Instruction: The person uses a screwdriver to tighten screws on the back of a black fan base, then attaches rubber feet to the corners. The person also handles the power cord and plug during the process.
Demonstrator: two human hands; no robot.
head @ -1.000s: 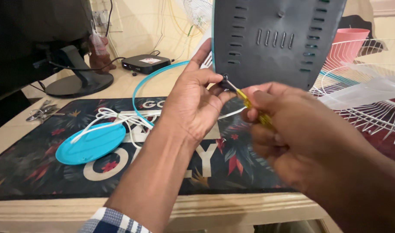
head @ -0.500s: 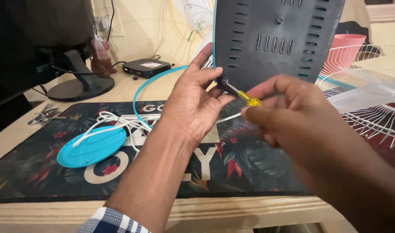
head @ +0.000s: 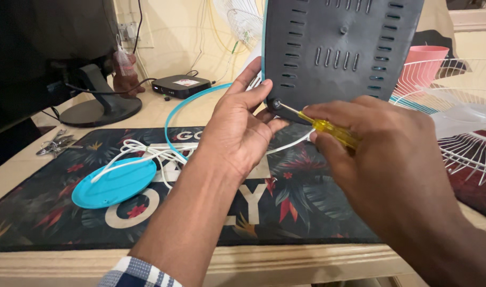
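Two hands (head: 237, 133), one yellow screwdriver (head: 328, 128), one grey housing (head: 338, 48), one turquoise disc (head: 114, 182)

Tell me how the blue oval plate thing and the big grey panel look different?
The blue oval cover lies flat on the patterned mat, while the grey panel stands upright. The blue oval cover is smooth with no holes showing; the grey panel has rows of slots. No hand touches the blue cover, but the left hand steadies the grey panel while the right hand presses a yellow screwdriver to it. Both look like plastic.
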